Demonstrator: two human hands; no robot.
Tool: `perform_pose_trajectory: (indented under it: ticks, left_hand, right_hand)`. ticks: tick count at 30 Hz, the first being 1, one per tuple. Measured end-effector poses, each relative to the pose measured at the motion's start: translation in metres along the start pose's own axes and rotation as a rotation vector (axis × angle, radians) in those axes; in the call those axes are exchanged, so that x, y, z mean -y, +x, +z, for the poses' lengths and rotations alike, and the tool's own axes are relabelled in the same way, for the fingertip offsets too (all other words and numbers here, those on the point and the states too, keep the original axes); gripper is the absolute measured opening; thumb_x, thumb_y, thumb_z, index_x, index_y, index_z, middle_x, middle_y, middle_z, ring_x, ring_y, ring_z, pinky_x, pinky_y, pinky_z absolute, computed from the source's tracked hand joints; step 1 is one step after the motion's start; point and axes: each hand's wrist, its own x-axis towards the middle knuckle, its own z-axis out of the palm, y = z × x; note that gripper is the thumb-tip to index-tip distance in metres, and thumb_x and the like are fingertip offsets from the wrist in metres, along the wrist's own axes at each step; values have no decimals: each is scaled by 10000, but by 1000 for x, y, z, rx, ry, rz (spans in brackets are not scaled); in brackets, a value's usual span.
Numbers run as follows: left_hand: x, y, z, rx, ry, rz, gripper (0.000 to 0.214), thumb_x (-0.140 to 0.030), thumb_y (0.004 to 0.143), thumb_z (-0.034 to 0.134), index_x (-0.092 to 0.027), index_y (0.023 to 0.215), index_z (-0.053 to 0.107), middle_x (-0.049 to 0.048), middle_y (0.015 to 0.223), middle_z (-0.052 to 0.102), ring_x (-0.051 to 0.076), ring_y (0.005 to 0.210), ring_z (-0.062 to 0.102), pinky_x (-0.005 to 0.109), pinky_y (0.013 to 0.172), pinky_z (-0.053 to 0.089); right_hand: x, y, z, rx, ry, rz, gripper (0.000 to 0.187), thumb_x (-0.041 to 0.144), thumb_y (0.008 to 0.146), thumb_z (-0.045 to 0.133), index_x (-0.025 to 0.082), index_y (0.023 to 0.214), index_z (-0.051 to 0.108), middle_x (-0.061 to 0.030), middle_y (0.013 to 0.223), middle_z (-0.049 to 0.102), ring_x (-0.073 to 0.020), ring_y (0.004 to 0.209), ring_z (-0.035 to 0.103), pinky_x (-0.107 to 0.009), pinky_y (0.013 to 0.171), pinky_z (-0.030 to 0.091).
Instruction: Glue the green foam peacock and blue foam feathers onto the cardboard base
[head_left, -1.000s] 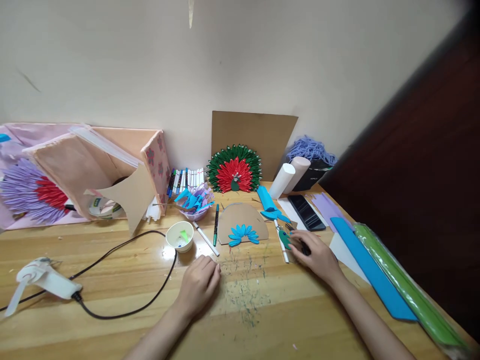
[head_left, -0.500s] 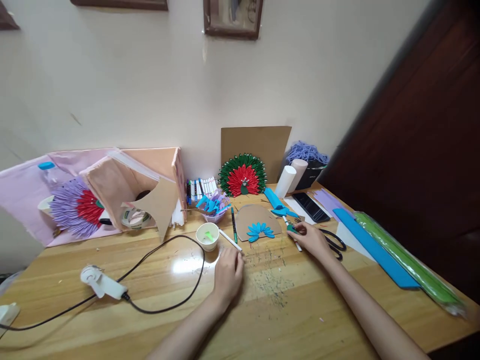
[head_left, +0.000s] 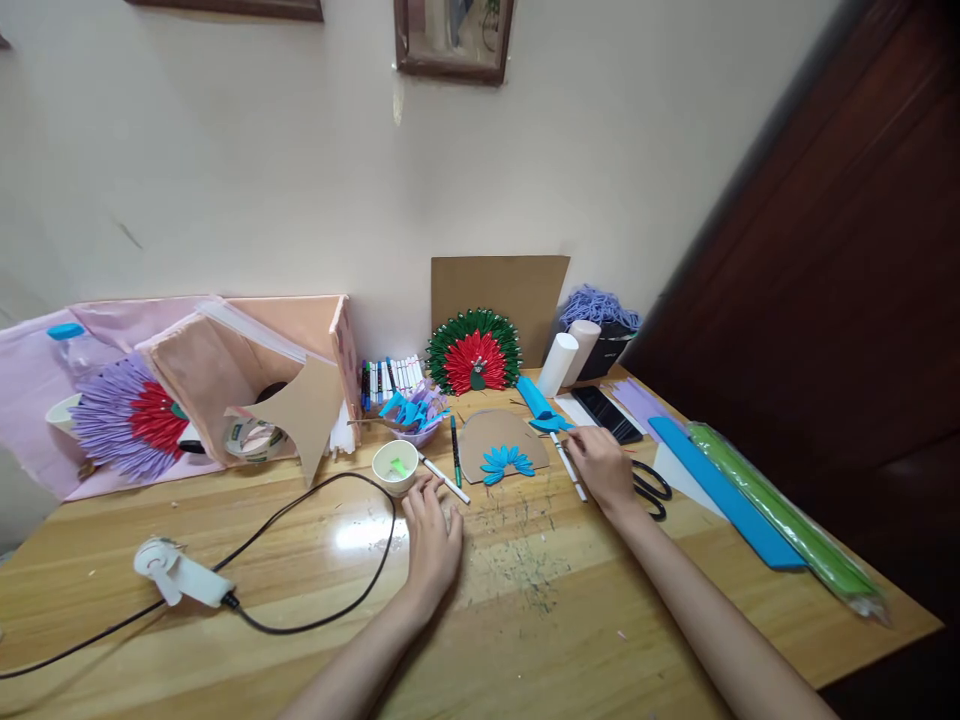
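Note:
My left hand (head_left: 433,535) rests on the wooden table with its fingers stretched toward a small white cup (head_left: 384,466), holding nothing I can see. A white pen (head_left: 450,482) lies just beyond those fingers. My right hand (head_left: 602,466) is bent downward beside a white marker (head_left: 570,468) and the black-handled scissors (head_left: 651,490); what its closed fingers grip is hidden. Between the hands, a rounded cardboard piece (head_left: 480,428) carries an arc of blue paper petals (head_left: 507,462). A dark green pen (head_left: 456,450) lies at its left edge. Blue crepe paper (head_left: 540,402) lies beyond my right fingers.
A green-and-red paper peacock (head_left: 475,352) leans on cardboard at the back. A bowl of paper scraps (head_left: 415,412) stands behind the cup. At left are a glue gun (head_left: 184,575) and its black cord. A phone (head_left: 606,412) and a green wrapped roll (head_left: 780,515) lie right.
My left hand has reached forward toward the cup, its fingers stretching out. My right hand has turned over, and the dark green piece it pinched is out of sight. The view has shifted slightly.

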Motion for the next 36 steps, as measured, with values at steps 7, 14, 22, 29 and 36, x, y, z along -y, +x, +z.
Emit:
perform_pose_trajectory:
  ticks: [7,14,22,29,36]
  left_hand:
    - [-2,3,-3,63,39,68,229,-192,847,418,-152,1060,489,120,1130,456,261,1086,400,468,930,356]
    - [-5,8,-2,97,106,92,216,-230,841,433,-175,1033,516,103,1077,511,263,1027,451,442,878,388]
    - [-2,10,0,147,146,97,212,-260,842,435,-172,1016,517,92,1042,535,255,992,468,402,843,392]
    - [-1,11,-1,203,98,82,175,-252,851,429,-193,988,520,69,1024,540,236,983,471,387,847,393]
    - [-4,9,-3,212,65,56,168,-231,855,415,-196,977,525,76,1015,544,243,976,475,404,841,399]
  right_hand:
    - [7,31,14,40,127,-89,140,245,841,473,203,864,604,-79,902,662,-232,928,585,-356,826,445]
    - [-56,-15,5,83,156,164,394,451,690,643,147,925,556,-89,846,634,-196,663,603,-327,602,501]
    - [-42,-23,28,131,146,185,423,358,589,733,168,922,554,-103,913,572,-276,895,543,-429,825,445]
    - [-48,-23,24,145,188,197,176,262,653,681,196,782,581,-57,843,594,-234,870,551,-373,810,452]
    - [-41,-21,14,118,214,211,134,283,711,648,190,781,579,-60,825,608,-235,840,560,-374,779,457]
